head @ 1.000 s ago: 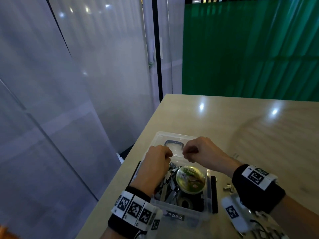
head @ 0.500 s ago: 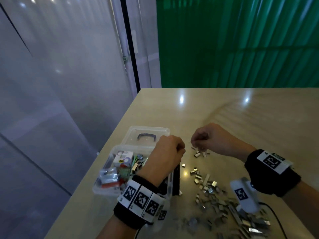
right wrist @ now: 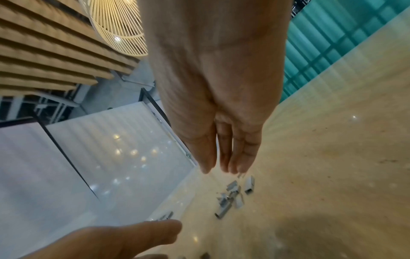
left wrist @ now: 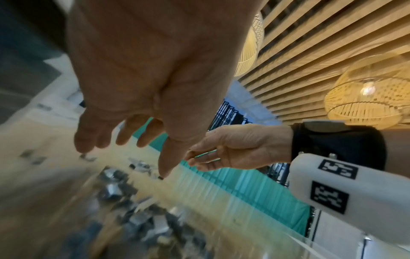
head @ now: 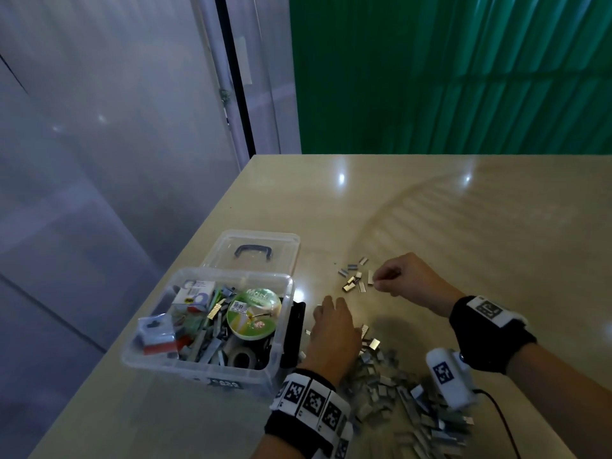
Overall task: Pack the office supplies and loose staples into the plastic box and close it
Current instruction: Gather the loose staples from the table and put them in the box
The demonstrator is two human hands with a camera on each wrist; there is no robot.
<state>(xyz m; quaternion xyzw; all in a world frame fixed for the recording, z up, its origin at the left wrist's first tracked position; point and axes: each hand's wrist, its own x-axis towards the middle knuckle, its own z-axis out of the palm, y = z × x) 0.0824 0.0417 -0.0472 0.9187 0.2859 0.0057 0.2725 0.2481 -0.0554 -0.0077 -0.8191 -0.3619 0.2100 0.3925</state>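
Half a second ago my left hand (head: 334, 332) was a curled fist at the right edge of the clear plastic box (head: 205, 366); now it has swung right and lies spread, palm down, over the near heap of loose silver staples (head: 381, 385) in the lower middle of the head view. Its fingers are loosely extended and hold nothing; in the left wrist view the fingertips (left wrist: 85, 149) hang just above the tabletop and the scattered staples. My right hand (head: 407, 276) has barely shifted, right of centre in the frame, beside the smaller cluster of staple strips (head: 356, 281). Its thumb and fingers (right wrist: 239, 157) are drawn together, pointing down at that cluster; I cannot tell whether a staple is pinched between them. The box sits in the lower left of the head view on the pale beige table (head: 463, 226), its clear hinged lid with a dark handle (head: 253, 251) folded open behind it. Inside are a round green-labelled tape roll (head: 253, 314), a small white carton (head: 195, 293), a blister pack and many staple strips.
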